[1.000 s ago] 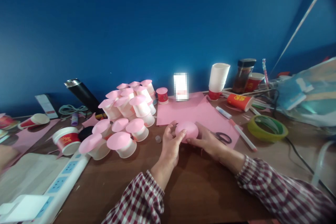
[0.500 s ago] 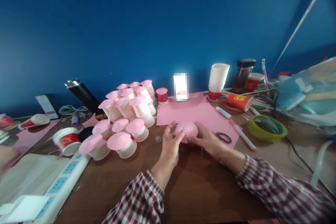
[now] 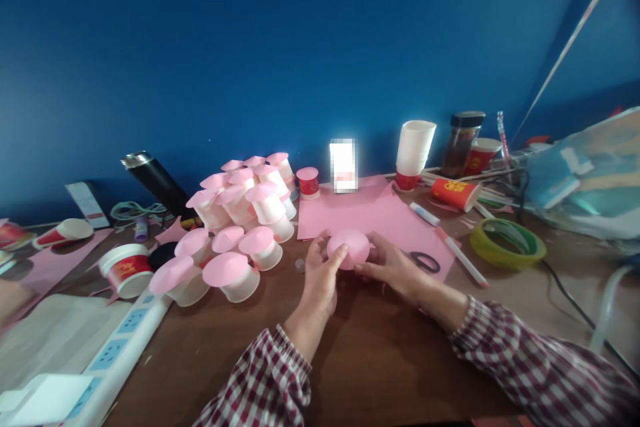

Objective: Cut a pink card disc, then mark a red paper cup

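Over the near edge of the pink sheets, a pink paper cone (image 3: 353,243), shallow and round, is between my two hands. My left hand (image 3: 320,277) is closed on its left side, thumb lying across the top and fingers behind the rim. On the other side, my right hand (image 3: 393,267) curls round the right edge, its thumb tip at the lower rim. Whether a cup sits under the cone is hidden. To the left stand several white paper cups topped with similar pink cones (image 3: 225,269). Scissors with dark handles (image 3: 425,262) lie by my right hand.
Pink paper sheets (image 3: 330,213) lie behind my hands. Yellow-green tape (image 3: 507,243), a marker (image 3: 467,263) and a tipped red cup (image 3: 455,195) are at right, with stacked cups (image 3: 416,153) behind. A power strip (image 3: 117,347) lies left. Another person's hand (image 3: 13,300) shows far left.
The pink cone has shifted slightly left along with my left hand. My right hand has moved less, so its fingers now cover less of the cone's edge.
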Tool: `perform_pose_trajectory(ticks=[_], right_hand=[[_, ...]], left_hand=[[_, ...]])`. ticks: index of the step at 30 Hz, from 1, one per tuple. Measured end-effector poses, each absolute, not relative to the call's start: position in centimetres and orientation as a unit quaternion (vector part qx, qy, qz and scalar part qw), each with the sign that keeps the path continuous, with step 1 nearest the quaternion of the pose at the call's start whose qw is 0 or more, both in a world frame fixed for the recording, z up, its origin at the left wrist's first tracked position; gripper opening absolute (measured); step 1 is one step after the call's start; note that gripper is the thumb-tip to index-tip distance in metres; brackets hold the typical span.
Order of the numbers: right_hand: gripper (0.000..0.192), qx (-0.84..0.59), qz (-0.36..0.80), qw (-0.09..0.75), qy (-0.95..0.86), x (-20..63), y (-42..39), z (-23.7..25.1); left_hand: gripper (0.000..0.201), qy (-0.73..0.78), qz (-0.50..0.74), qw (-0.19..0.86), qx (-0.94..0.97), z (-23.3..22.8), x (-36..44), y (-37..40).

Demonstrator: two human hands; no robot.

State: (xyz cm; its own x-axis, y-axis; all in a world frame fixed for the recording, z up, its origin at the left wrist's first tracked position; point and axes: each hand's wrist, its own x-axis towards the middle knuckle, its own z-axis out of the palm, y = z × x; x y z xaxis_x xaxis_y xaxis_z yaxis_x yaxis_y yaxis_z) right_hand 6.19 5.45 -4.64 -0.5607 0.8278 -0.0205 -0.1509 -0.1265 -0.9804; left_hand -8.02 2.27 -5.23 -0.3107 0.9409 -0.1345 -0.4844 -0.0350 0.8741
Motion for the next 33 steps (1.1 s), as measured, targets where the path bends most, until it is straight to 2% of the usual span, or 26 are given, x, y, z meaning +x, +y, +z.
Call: perform_pose_trajectory(ticks=[9, 14, 19, 27, 33], right_hand=[[0.055, -0.322, 0.672, 0.351, -0.567, 6.27, 5.61, -4.76], [0.050, -0.323, 0.687, 0.378, -0.529, 6.28, 5.61, -4.71], [0.049, -0.322, 0.700, 0.383, -0.510, 6.35, 5.65, -4.49], [0.051, -0.311, 0.692, 0.374, -0.534, 6.30, 5.43, -4.50], [0.051, -0.331, 0.662, 0.387, -0.550, 6.18, 5.43, -4.37]], left_hand=[[0.062, 0.440, 0.675, 0.539, 0.245, -4.91, -8.02, 2.16], [0.067, 0.435, 0.674, 0.544, 0.245, -4.85, -8.01, 2.11], [0.062, 0.415, 0.653, 0.581, 0.252, -4.38, -7.96, 1.89], [0.079, 0.446, 0.658, 0.542, 0.272, -5.04, -7.94, 2.24], [0.076, 0.448, 0.643, 0.552, 0.284, -4.75, -7.88, 2.09]])
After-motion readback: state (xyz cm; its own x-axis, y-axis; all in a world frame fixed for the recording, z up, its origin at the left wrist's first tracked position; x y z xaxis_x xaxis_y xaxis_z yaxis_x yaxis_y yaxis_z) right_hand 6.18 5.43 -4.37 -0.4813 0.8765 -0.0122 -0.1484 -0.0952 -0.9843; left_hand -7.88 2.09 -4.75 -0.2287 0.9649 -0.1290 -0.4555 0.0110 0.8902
